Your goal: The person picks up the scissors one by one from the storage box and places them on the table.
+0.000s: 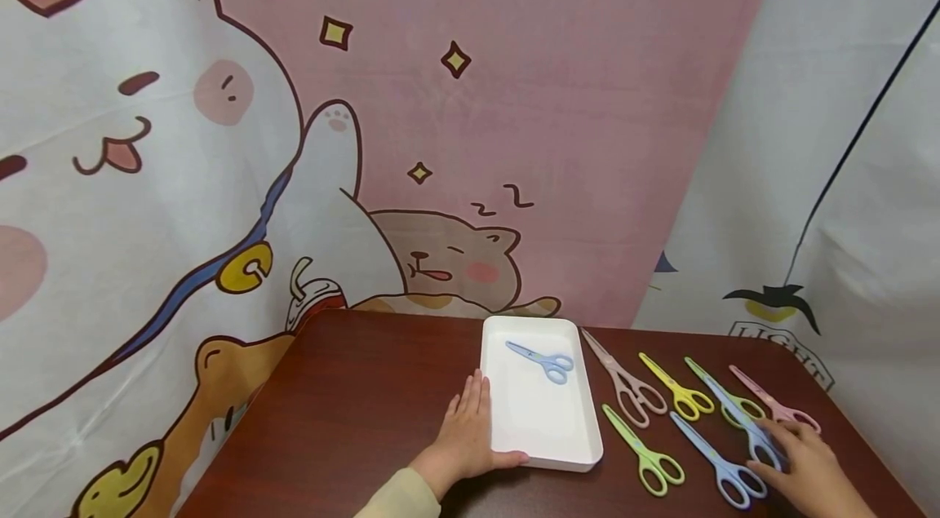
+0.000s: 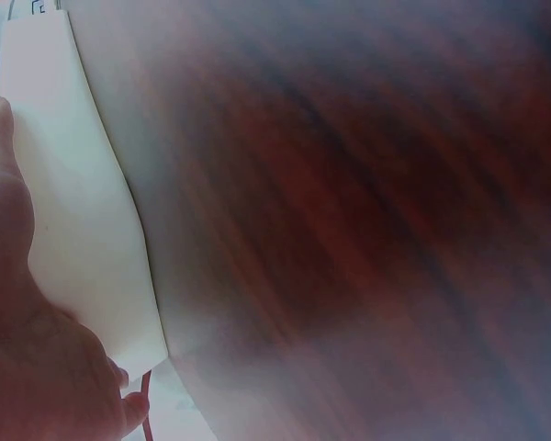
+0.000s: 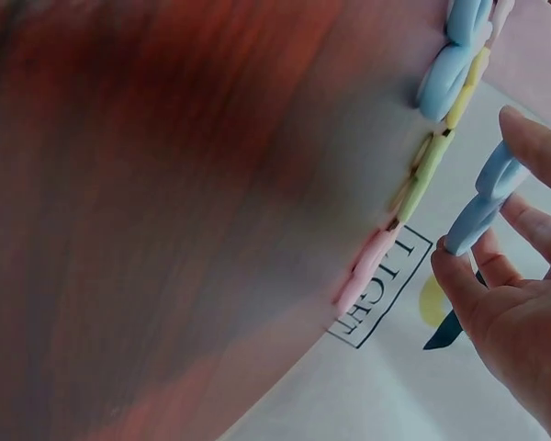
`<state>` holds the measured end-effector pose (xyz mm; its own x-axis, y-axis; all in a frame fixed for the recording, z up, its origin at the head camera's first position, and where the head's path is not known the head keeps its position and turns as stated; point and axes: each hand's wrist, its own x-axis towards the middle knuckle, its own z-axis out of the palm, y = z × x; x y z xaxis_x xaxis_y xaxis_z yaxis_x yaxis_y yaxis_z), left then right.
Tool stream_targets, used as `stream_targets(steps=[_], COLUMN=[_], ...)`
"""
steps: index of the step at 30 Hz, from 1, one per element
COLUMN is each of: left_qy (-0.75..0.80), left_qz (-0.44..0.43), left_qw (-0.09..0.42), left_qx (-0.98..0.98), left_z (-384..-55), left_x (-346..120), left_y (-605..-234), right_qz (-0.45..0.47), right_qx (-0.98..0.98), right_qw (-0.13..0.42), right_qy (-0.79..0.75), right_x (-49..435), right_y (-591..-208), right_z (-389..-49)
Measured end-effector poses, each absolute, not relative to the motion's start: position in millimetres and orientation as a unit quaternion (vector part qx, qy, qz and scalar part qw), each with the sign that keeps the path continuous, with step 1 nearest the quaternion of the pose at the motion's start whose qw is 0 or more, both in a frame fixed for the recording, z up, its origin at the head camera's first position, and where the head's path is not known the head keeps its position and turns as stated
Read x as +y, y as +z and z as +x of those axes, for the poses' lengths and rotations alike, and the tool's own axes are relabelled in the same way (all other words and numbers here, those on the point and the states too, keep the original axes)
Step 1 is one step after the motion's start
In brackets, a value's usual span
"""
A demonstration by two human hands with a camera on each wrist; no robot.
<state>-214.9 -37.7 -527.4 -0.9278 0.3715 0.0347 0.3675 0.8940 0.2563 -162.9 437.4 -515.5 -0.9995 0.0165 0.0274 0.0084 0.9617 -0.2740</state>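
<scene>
My left hand (image 1: 464, 436) rests against the left side of a white tray (image 1: 539, 432); its fingers are straight, with the thumb along the near edge. One pair of blue scissors (image 1: 547, 360) lies inside the tray. On the right, my right hand (image 1: 808, 465) pinches the handles of another pair of blue scissors (image 1: 738, 412) between thumb and fingers. In the right wrist view those handles (image 3: 485, 202) stand raised above the tabletop. Green scissors (image 1: 751, 412) lie partly hidden behind the held pair, with pink scissors (image 1: 774, 404) just beyond the hand.
Between the tray and my right hand lie dusty-pink scissors (image 1: 624, 382), yellow scissors (image 1: 679, 393), yellow-green scissors (image 1: 645, 453) and a further blue pair (image 1: 718, 463). All are on a dark reddish-brown table (image 1: 367, 396). Behind it hangs a cloth printed with cartoon animals (image 1: 587, 135).
</scene>
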Motion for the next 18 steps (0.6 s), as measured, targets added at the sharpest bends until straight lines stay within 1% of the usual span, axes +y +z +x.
stream_targets(steps=[3,11,15,18], left_qy=[0.126,0.124,0.122,0.127], left_qz=[0.186,0.187,0.185,0.187], left_qw=[0.006,-0.008,0.000,0.001], left_qx=[0.974,0.975,0.975,0.974], left_z=[-217,-218,-217,-215], left_x=[-38,-38,-38,-38], left_y=[-530,-534,-531,-527], right_qz=[-0.014,-0.013,-0.015,-0.027], right_qx=[-0.990,-0.992,-0.993,-0.991], right_qw=[0.001,-0.007,-0.032,-0.067], right_qy=[0.139,0.122,0.116,0.114], right_x=[443,454,459,464], right_y=[-518,-521,-522,-523], right_z=[-163,-159,-156,-153])
